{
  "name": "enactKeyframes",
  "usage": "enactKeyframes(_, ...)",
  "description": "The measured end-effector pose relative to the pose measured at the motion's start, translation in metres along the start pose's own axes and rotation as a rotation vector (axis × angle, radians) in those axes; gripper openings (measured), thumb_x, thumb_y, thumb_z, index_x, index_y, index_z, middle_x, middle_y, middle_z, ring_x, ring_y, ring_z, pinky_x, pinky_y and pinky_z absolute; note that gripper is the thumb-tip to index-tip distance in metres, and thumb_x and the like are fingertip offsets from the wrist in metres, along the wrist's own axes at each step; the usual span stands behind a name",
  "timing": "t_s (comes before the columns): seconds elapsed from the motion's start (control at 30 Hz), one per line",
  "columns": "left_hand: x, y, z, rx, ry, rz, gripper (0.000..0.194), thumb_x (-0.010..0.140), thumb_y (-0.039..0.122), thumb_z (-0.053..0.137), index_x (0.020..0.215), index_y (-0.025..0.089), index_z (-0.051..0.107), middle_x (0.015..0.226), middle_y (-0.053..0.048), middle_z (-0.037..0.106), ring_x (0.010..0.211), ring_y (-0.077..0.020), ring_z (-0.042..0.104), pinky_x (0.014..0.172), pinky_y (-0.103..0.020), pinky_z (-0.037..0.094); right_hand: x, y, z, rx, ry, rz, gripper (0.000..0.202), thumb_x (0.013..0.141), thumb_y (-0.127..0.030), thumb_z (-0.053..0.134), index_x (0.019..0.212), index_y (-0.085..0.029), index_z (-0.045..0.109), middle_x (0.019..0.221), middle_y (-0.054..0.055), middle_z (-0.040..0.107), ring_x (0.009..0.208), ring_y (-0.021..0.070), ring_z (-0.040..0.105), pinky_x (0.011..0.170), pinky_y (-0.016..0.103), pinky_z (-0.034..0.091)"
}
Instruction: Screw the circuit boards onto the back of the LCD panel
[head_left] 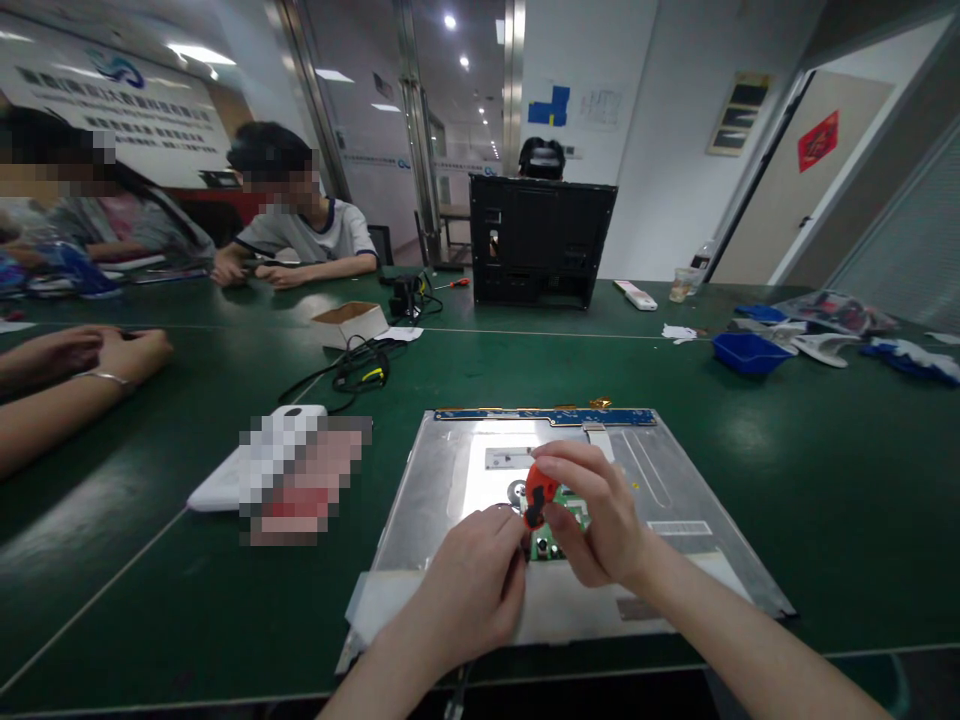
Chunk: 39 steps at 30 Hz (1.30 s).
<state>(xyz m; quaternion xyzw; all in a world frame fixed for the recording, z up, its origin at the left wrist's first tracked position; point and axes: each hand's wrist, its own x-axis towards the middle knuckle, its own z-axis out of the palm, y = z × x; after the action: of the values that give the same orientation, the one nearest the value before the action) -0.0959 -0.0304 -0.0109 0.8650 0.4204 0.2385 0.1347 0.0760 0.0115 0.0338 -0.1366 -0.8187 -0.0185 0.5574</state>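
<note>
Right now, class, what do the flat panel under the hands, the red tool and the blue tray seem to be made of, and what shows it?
Flat panel: probably metal, smooth silver-grey, judging by the bright reflections. Red tool: likely plastic, given its solid red-and-black colouring; its finish is unclear. Blue tray: probably smooth plastic, given its evenly coloured walls.

display panel (442, 480): flat, silvery back upward
circuit board (556, 550): green, on panel
screwdriver (538, 488): red-and-black handle, near upright, beside board
</note>
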Motion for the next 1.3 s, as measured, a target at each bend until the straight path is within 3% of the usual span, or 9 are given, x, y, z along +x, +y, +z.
enactKeyframes(0.13, -0.0005, 0.0005, 0.0002, -0.019, 0.000, -0.005, 0.014, 0.084, 0.012, 0.042, 0.088, 0.018, 0.053, 0.087, -0.008, 0.061, 0.080, -0.0227, 0.057, 0.068, -0.033, 0.045, -0.0011, 0.0004, 0.0020, 0.090, -0.003, 0.028, 0.046, 0.088, -0.018, 0.048, 0.133, -0.017, 0.039, 0.096, 0.009, 0.069, 0.090, 0.0214, 0.069, 0.073, 0.037, 0.061)
enactKeyframes(0.27, -0.0020, -0.0007, 0.0013, -0.007, 0.002, -0.013, 0.013, 0.085, 0.012, 0.042, 0.088, 0.018, 0.053, 0.086, -0.008, 0.061, 0.080, -0.0232, 0.057, 0.069, -0.034, 0.044, -0.0020, -0.0003, 0.0057, 0.130, 0.082, 0.046, 0.050, 0.083, -0.017, 0.060, 0.128, -0.019, 0.040, 0.100, 0.009, 0.067, 0.085, 0.0184, 0.069, 0.067, 0.030, 0.060)
enactKeyframes(0.53, -0.0010, 0.0009, -0.0025, -0.024, -0.028, -0.030, 0.009, 0.086, 0.015, 0.044, 0.089, 0.018, 0.052, 0.088, -0.008, 0.062, 0.082, -0.0245, 0.058, 0.069, -0.036, 0.045, 0.0005, -0.0019, 0.0018, -0.078, 0.073, -0.011, 0.039, 0.082, -0.015, 0.054, 0.121, -0.019, 0.053, 0.100, 0.009, 0.061, 0.082, 0.0180, 0.065, 0.061, 0.029, 0.059)
enactKeyframes(0.73, -0.0012, -0.0043, -0.0034, -0.037, -0.071, -0.016, 0.009, 0.088, 0.016, 0.044, 0.091, 0.019, 0.053, 0.090, -0.007, 0.063, 0.083, -0.0246, 0.059, 0.071, -0.036, 0.046, 0.0004, -0.0006, 0.0014, -0.004, 0.006, 0.009, 0.047, 0.084, -0.013, 0.048, 0.131, -0.015, 0.045, 0.097, 0.009, 0.067, 0.087, 0.0195, 0.067, 0.068, 0.032, 0.060)
enactKeyframes(0.9, -0.0027, -0.0087, -0.0015, -0.037, -0.074, -0.004, 0.012, 0.089, 0.015, 0.044, 0.095, 0.019, 0.054, 0.094, -0.008, 0.064, 0.085, -0.0246, 0.059, 0.074, -0.037, 0.048, -0.0004, 0.0009, 0.0052, 0.040, 0.092, 0.050, 0.047, 0.082, -0.020, 0.062, 0.125, -0.019, 0.044, 0.087, 0.005, 0.063, 0.077, 0.0189, 0.066, 0.063, 0.031, 0.058)
enactKeyframes(1.13, -0.0007, -0.0062, -0.0051, -0.028, -0.142, -0.020, 0.013, 0.091, 0.016, 0.043, 0.096, 0.018, 0.054, 0.096, -0.009, 0.063, 0.088, -0.0246, 0.059, 0.078, -0.039, 0.049, 0.0010, -0.0012, 0.0026, -0.087, 0.070, 0.033, 0.039, 0.084, -0.014, 0.054, 0.122, -0.019, 0.053, 0.098, 0.008, 0.059, 0.081, 0.0178, 0.063, 0.061, 0.029, 0.058)
enactKeyframes(1.3, -0.0009, -0.0082, -0.0054, -0.027, -0.183, -0.036, 0.013, 0.091, 0.014, 0.043, 0.098, 0.018, 0.054, 0.101, -0.009, 0.063, 0.092, -0.0244, 0.058, 0.082, -0.039, 0.050, 0.0005, -0.0007, 0.0006, -0.017, 0.004, 0.026, 0.046, 0.086, -0.011, 0.047, 0.132, -0.015, 0.047, 0.107, 0.013, 0.063, 0.096, 0.0211, 0.066, 0.072, 0.034, 0.061)
